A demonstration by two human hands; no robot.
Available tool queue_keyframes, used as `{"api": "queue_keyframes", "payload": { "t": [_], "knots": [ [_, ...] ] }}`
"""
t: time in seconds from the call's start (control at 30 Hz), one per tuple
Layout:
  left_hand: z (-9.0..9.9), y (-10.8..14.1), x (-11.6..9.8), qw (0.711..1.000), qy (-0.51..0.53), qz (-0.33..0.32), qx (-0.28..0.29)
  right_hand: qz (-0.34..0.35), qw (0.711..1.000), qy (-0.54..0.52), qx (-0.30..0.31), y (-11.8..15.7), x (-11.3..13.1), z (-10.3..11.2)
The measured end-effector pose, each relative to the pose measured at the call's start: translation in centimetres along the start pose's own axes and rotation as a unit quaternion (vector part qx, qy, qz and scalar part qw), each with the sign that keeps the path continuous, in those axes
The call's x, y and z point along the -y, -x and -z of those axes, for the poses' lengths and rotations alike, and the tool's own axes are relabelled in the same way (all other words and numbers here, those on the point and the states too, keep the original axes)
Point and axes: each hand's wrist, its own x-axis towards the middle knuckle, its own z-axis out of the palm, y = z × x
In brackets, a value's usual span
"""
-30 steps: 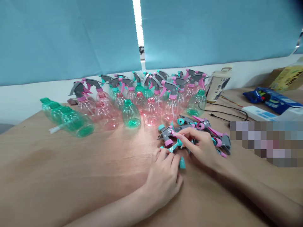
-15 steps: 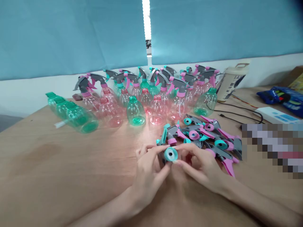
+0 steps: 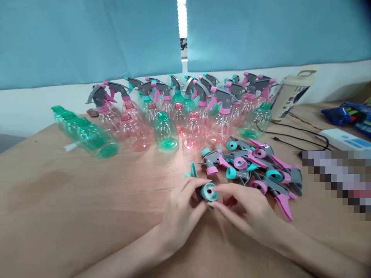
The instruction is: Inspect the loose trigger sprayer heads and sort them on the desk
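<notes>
A trigger spray head (image 3: 210, 192) with a teal collar is between my hands, the collar's open end facing me. My left hand (image 3: 181, 210) is closed round its grey body, hiding much of it. The thumb and index finger of my right hand (image 3: 251, 206) pinch at the collar's right side. Beyond my fingers lies a pile of loose spray heads (image 3: 239, 163) in grey, pink and teal. Behind stand an uncapped green bottle (image 3: 166, 131) and an uncapped pink bottle (image 3: 194, 131).
At the back stand several bottles with spray heads fitted, such as a pink one (image 3: 222, 125). Green bottles (image 3: 97, 139) line the left. A tall cream container (image 3: 291, 96), black cables (image 3: 298, 132), a white box (image 3: 346, 143) and a blue packet (image 3: 348, 116) are on the right.
My right fingertips have shifted on the teal collar, the index finger now at its opening's edge. The left hand keeps its hold. The view has moved slightly.
</notes>
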Motion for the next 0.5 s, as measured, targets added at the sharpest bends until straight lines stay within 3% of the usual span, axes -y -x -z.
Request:
{"api": "queue_keyframes", "payload": {
  "t": [0.3, 0.5],
  "knots": [
    [0.0, 0.1, 0.0, 1.000, -0.011, 0.013, 0.005, -0.004, 0.995, 0.099, -0.010, 0.0, 0.9, -0.2],
    [0.2, 0.1, 0.1, 0.999, -0.053, -0.004, 0.012, -0.018, 0.997, 0.066, 0.031, 0.6, 1.0, -1.0]
  ]
}}
